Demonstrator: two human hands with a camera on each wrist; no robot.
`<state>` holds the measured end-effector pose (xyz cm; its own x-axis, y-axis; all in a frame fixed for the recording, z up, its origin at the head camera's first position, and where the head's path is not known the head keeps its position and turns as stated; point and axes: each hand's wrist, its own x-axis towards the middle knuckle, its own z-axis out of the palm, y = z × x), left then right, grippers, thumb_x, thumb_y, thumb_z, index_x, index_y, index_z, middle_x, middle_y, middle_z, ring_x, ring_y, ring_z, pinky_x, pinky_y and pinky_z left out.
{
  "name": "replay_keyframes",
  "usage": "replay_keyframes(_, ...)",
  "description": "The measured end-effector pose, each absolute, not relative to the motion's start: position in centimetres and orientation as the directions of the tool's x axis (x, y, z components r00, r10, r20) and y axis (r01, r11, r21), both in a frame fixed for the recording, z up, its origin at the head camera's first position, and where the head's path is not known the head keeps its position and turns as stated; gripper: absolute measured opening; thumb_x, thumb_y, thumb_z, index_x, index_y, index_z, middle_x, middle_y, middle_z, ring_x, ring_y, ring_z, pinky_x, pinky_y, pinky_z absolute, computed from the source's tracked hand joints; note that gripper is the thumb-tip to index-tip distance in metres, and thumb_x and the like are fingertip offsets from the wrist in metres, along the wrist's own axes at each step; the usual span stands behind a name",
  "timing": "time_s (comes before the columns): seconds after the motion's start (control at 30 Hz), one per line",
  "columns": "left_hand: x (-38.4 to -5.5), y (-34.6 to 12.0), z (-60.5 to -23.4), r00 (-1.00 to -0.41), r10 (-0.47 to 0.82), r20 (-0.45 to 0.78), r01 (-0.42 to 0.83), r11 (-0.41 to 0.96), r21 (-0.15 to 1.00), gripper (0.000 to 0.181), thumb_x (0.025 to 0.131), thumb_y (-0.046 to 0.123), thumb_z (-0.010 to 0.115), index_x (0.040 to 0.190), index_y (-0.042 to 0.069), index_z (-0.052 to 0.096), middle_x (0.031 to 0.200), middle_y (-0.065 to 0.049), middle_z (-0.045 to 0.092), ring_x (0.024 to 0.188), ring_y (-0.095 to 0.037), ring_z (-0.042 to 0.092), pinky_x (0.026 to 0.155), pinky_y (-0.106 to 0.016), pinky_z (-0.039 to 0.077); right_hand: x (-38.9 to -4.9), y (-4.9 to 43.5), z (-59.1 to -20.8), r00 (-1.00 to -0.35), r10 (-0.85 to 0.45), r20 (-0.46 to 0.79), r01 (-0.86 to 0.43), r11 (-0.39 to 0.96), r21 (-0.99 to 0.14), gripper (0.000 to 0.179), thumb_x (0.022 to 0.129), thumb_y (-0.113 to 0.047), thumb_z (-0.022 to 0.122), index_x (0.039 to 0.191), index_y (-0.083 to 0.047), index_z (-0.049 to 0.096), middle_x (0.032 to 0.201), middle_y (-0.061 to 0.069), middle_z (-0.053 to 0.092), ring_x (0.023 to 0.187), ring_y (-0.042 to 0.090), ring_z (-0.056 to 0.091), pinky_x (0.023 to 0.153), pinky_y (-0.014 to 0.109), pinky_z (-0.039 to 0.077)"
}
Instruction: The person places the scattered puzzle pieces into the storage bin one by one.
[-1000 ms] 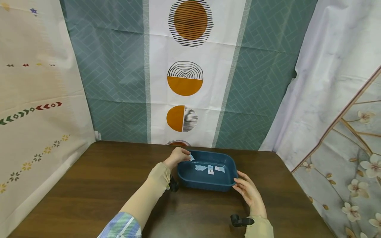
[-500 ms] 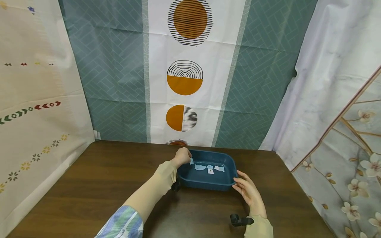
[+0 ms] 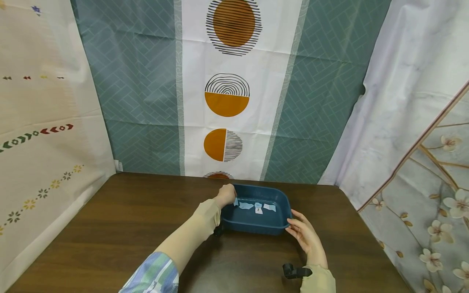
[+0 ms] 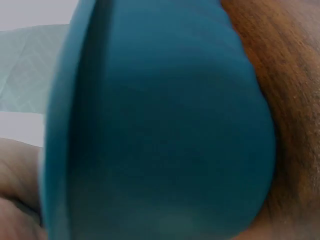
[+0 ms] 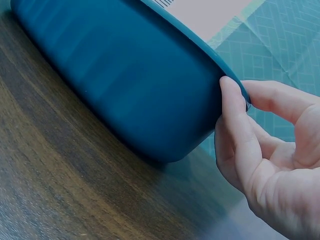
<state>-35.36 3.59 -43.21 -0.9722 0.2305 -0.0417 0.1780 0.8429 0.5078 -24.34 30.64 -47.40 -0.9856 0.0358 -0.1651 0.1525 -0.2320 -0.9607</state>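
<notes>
A dark teal plastic basin (image 3: 256,227) stands on the wooden table, with several small pale-blue and white paper scraps (image 3: 246,206) lying in a row on its floor. My left hand (image 3: 226,196) reaches over the basin's left end, its knuckles up and its fingertips mostly hidden. Beside those fingers a small pale scrap (image 3: 236,202) shows near the inner left wall, apparently in their pinch. At the right end, my right hand (image 5: 272,145) grips the rim between thumb and fingers. The left wrist view is filled by the basin's outer wall (image 4: 170,115), with part of the left hand (image 4: 17,195) at the lower left.
Brown table (image 3: 154,203) extends left, right and in front of the basin. A teal and white patterned cloth (image 3: 146,101) hangs behind the back edge, with pale curtains at both sides. A black wrist mount (image 3: 296,272) sits on the right forearm.
My left hand has shifted slightly right and turned knuckles up, lowering the pale scrap further into the basin's left end. My right hand keeps its grip on the rim.
</notes>
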Motion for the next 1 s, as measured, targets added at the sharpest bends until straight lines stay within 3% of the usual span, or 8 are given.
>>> replay_keyframes(0.17,-35.25,3.96,-43.47,-0.976,0.217,-0.015,0.186,0.869,0.459,0.017,0.089,-0.003,0.061,0.085,0.001,0.076,0.089,-0.010,0.074,0.083,-0.023,0.067,0.077,-0.035,0.057,-24.35,30.61,-47.31,-0.985,0.032,-0.170,0.158,-0.232,-0.960,0.056,0.095,0.002,0.049,0.147,0.002,0.028,0.084,-0.001,0.060,0.067,0.003,0.060,0.071,0.016,0.055)
replay_keyframes(0.3,-35.22,4.21,-43.69,-0.979,0.205,0.009,0.189,0.889,0.417,0.024,0.091,-0.002,0.057,0.069,0.001,0.067,0.071,-0.008,0.064,0.065,-0.017,0.052,0.066,-0.032,0.050,-24.34,30.71,-47.32,-0.984,0.035,-0.176,0.164,-0.226,-0.960,0.057,0.096,0.001,0.049,0.148,0.001,0.027,0.085,-0.002,0.060,0.068,0.004,0.059,0.072,0.016,0.055)
replay_keyframes(0.37,-35.20,4.29,-43.75,-0.980,0.199,0.006,0.185,0.896,0.404,0.024,0.092,-0.003,0.056,0.069,0.001,0.064,0.070,-0.008,0.060,0.063,-0.017,0.047,0.065,-0.032,0.048,-24.35,30.78,-47.36,-0.983,0.036,-0.178,0.166,-0.224,-0.961,0.057,0.096,0.001,0.049,0.149,0.001,0.026,0.087,-0.002,0.060,0.068,0.004,0.059,0.073,0.016,0.055)
replay_keyframes(0.57,-35.05,4.35,-43.77,-0.979,0.202,-0.027,0.175,0.902,0.395,0.016,0.092,-0.006,0.056,0.081,-0.002,0.067,0.071,-0.010,0.060,0.062,-0.018,0.048,0.067,-0.032,0.048,-24.38,30.77,-47.44,-0.983,0.036,-0.180,0.168,-0.221,-0.961,0.056,0.096,0.001,0.049,0.148,0.001,0.027,0.086,-0.002,0.059,0.069,0.004,0.059,0.073,0.017,0.055)
replay_keyframes(0.87,-34.91,4.38,-43.68,-0.973,0.218,-0.076,0.176,0.914,0.365,0.012,0.082,-0.007,0.068,0.073,0.000,0.068,0.068,-0.006,0.062,0.059,-0.016,0.045,0.062,-0.029,0.047,-24.37,30.70,-47.44,-0.985,0.035,-0.168,0.156,-0.231,-0.961,0.055,0.095,0.002,0.049,0.147,0.002,0.029,0.086,-0.001,0.060,0.068,0.004,0.059,0.073,0.017,0.055)
replay_keyframes(1.0,-34.38,4.24,-43.17,-0.970,0.231,-0.083,0.177,0.894,0.412,0.011,0.081,-0.010,0.066,0.084,-0.001,0.073,0.079,-0.008,0.067,0.063,-0.016,0.048,0.058,-0.026,0.044,-24.29,30.72,-47.42,-0.985,0.034,-0.167,0.155,-0.231,-0.960,0.056,0.095,0.002,0.050,0.147,0.002,0.028,0.086,-0.001,0.061,0.068,0.004,0.060,0.073,0.017,0.055)
